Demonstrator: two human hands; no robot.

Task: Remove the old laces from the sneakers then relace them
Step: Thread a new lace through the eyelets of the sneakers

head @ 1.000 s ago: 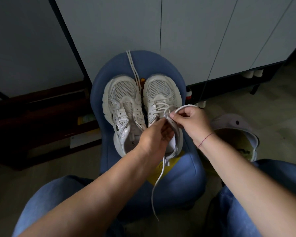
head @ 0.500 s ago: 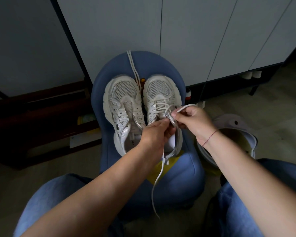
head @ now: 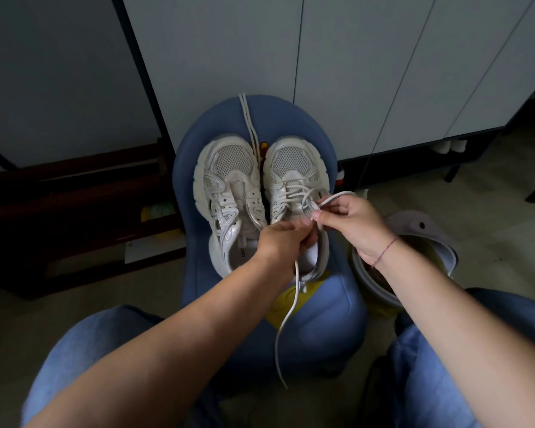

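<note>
Relacing looks under halfway: on the blue stool mid-frame, the bare sneaker sits at left while left hand and right hand each pinch the lace of the half-laced sneaker

White mesh sneakers, white lace, blue stool, blue jeans

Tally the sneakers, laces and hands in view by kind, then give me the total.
White mesh sneakers: 2
White cord laces: 2, a threaded lace in the right shoe, a loose lace doubled over the blue padded seat
Hands: 2, left hand and right hand, both pinching the threaded lace
Total: 6
</note>
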